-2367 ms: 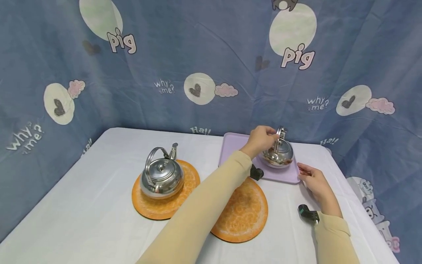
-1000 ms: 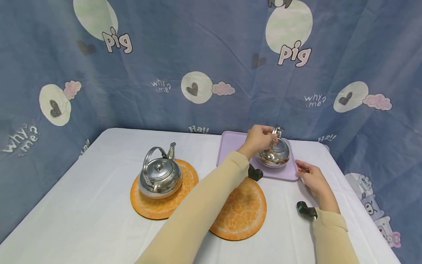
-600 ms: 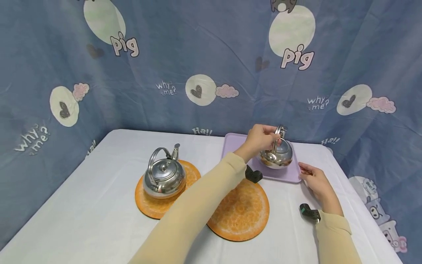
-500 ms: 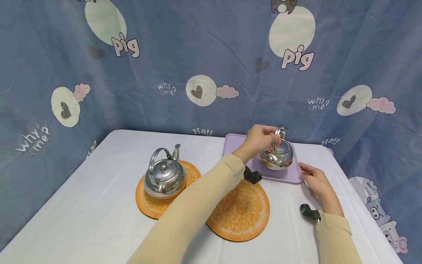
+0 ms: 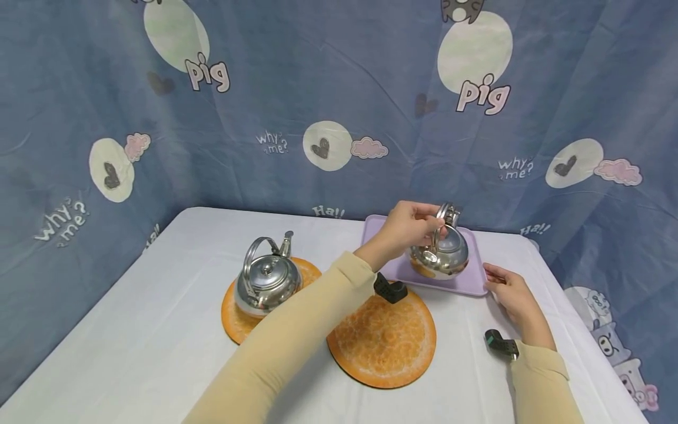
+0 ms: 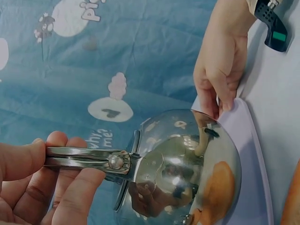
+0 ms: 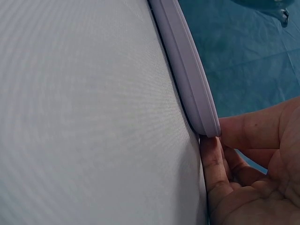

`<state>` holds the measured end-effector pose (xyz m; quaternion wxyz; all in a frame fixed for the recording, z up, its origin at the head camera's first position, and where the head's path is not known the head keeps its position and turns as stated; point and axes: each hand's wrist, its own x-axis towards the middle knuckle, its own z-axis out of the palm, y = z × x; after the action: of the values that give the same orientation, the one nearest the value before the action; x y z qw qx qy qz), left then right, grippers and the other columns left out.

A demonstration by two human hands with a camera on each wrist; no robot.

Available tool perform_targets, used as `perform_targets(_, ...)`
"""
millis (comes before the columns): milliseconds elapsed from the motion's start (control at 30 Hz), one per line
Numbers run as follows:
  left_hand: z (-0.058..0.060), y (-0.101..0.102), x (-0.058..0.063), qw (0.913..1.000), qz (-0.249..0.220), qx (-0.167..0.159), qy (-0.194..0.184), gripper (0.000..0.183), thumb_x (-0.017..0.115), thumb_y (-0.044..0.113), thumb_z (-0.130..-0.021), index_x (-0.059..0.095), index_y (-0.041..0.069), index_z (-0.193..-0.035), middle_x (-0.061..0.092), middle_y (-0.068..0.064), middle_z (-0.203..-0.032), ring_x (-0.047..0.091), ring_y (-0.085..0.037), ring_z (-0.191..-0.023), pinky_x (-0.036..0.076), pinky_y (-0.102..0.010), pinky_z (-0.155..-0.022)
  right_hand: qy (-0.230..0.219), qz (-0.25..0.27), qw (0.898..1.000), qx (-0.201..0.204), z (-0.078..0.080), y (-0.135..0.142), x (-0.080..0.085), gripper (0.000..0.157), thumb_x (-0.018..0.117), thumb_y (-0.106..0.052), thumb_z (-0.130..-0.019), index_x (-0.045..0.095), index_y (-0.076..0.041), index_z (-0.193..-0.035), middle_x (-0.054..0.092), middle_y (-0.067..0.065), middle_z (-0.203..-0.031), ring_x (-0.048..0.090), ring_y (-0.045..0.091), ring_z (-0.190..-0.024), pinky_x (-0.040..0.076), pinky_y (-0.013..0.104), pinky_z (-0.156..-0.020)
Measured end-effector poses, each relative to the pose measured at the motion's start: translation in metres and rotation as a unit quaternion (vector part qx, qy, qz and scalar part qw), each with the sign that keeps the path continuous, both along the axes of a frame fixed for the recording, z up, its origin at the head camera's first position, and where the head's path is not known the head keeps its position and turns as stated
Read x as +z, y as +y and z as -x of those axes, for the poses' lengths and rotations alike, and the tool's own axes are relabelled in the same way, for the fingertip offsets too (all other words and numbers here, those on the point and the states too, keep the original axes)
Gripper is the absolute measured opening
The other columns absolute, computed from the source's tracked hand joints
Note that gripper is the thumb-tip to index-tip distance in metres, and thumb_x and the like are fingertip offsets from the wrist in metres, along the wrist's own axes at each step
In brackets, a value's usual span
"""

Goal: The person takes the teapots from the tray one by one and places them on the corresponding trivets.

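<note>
My left hand (image 5: 405,227) grips the looped handle (image 6: 84,158) of a shiny steel kettle (image 5: 442,259). In the head view the kettle is over the lilac tray (image 5: 466,287) at the back right; it looks slightly raised, though its base is hard to judge. At the tray's front right corner, my right hand (image 5: 514,297) pinches the rim, thumb on one side and fingers on the other in the right wrist view. A second steel kettle (image 5: 269,277) stands upright on an orange round mat (image 5: 233,321) to the left.
Another orange round mat (image 5: 389,347) lies in front of the tray, partly under my left forearm. A white cloth (image 5: 132,330) covers the table. Behind it hangs a blue printed curtain (image 5: 265,188). Each wrist carries a black camera mount (image 5: 498,341).
My left hand and the kettle in it have shifted a little left and nearer relative to the tray. The right hand stays at the tray's corner. The other kettle stays put.
</note>
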<state>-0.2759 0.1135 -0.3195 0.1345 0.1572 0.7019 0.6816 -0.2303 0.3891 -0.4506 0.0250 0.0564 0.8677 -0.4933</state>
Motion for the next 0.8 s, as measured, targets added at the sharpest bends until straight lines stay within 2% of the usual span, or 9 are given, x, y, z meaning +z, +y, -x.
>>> perform_targets(133, -0.006, -0.009, 0.003, 0.9999, -0.007, -0.011, -0.001, 0.034, 0.07, 0.005, -0.104, 0.071, 0.0, -0.138, 0.082, -0.016, -0.104, 0.073, -0.01, -0.083, 0.067, -0.037, -0.085, -0.001, 0.001, 1.0, -0.002, 0.0, -0.001, 0.001, 0.058, 0.05, 0.004, -0.107, 0.032, 0.017, -0.16, 0.044, 0.038, -0.156, 0.046, -0.009, -0.107, 0.041, -0.003, -0.083)
perform_targets(300, -0.016, -0.021, 0.005, 0.9999, -0.004, -0.015, 0.004, 0.036, 0.07, 0.007, -0.105, 0.071, 0.003, -0.14, 0.082, -0.015, -0.105, 0.075, -0.01, -0.086, 0.067, -0.037, -0.087, -0.001, 0.002, 1.0, -0.001, 0.0, -0.002, 0.001, 0.058, 0.05, 0.004, -0.107, 0.031, 0.017, -0.16, 0.043, 0.038, -0.156, 0.046, -0.011, -0.106, 0.041, -0.003, -0.083)
perform_targets(467, -0.026, -0.032, 0.006, 0.9997, -0.01, -0.019, -0.007, 0.037, 0.072, 0.009, -0.104, 0.07, 0.005, -0.141, 0.083, -0.013, -0.107, 0.078, -0.011, -0.089, 0.067, -0.036, -0.087, -0.005, -0.001, 1.0, -0.003, 0.0, -0.001, -0.001, 0.058, 0.05, 0.003, -0.107, 0.031, 0.017, -0.16, 0.044, 0.038, -0.156, 0.045, -0.012, -0.104, 0.042, -0.002, -0.083)
perform_targets(667, -0.036, -0.045, 0.006, 0.9995, -0.015, -0.027, -0.006, 0.039, 0.071, 0.007, -0.104, 0.068, 0.004, -0.143, 0.08, -0.018, -0.116, 0.081, -0.016, -0.094, 0.067, -0.038, -0.089, -0.017, -0.005, 1.0, -0.005, 0.001, 0.0, -0.001, 0.058, 0.049, 0.001, -0.109, 0.03, 0.016, -0.161, 0.042, 0.036, -0.159, 0.047, -0.006, -0.111, 0.041, -0.001, -0.083)
perform_targets(800, -0.044, -0.056, 0.006, 0.9996, -0.01, -0.027, 0.002, 0.04, 0.073, 0.008, -0.103, 0.069, 0.005, -0.143, 0.081, -0.018, -0.113, 0.081, -0.017, -0.096, 0.067, -0.038, -0.09, -0.017, -0.009, 1.0, -0.005, 0.002, -0.001, 0.0, 0.058, 0.049, 0.001, -0.109, 0.03, 0.016, -0.161, 0.042, 0.036, -0.158, 0.048, -0.005, -0.111, 0.041, -0.002, -0.083)
